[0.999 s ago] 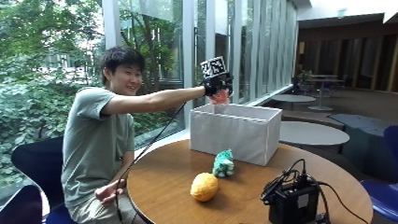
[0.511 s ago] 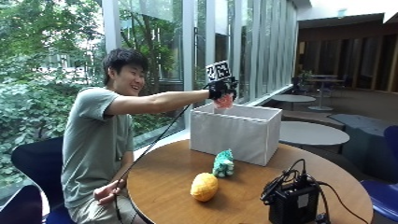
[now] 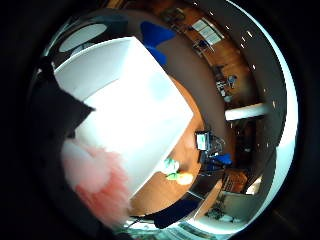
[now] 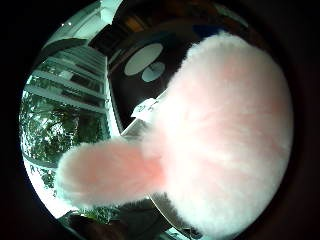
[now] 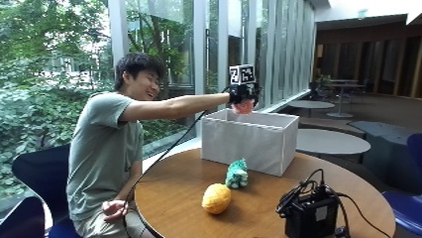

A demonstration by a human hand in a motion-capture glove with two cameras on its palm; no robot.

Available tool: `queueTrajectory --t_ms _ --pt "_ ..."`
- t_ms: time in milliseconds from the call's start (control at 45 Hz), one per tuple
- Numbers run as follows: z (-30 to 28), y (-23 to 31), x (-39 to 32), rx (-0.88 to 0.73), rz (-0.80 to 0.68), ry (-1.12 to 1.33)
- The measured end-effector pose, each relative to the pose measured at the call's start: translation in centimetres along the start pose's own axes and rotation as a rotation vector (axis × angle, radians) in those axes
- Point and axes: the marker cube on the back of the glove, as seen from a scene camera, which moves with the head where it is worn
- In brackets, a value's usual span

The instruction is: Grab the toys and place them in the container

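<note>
While right hand (image 5: pixel 242 97) holds pink toy (image 4: pixel 220 135), black device (image 5: pixel 310 214) perhaps sits apart.

Setting: a café-style lounge or common area of a larger building, not a home. Evidence, as I see it from my seat: a round wooden table (image 5: pixel 198 183) in front of me; my blue chair (image 5: pixel 39 173); more round tables (image 5: pixel 333 141) set in a row beside the floor-to-ceiling windows (image 5: pixel 217 44); dense green trees (image 5: pixel 46 64) outside the glass; a dark wood-panelled wall (image 5: pixel 369 64) at the far end, with further tables before it.
</note>
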Motion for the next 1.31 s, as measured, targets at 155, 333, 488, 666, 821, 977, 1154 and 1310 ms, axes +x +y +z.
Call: queueTrajectory --t_ms 155,333,488,666,821,977,1154,1310 --pt "0.3 -0.8 -0.5 -0.098 0.032 0.02" --pt "-1.1 0.6 1.1 -0.242 0.065 0.031" --pt "-5.3 4.0 5.0 -0.191 0.126 0.091" --pt "-9.4 9.6 10.7 -0.204 0.256 0.14" --pt "-9.8 18.7 20.2 -0.21 0.405 0.011" --pt "-3.9 27.3 29.8 -0.288 0.61 0.055" --pt "9.2 35.7 38.7 -0.367 0.845 -0.013" --pt "18.6 38.3 36.0 -0.35 0.727 -0.023"
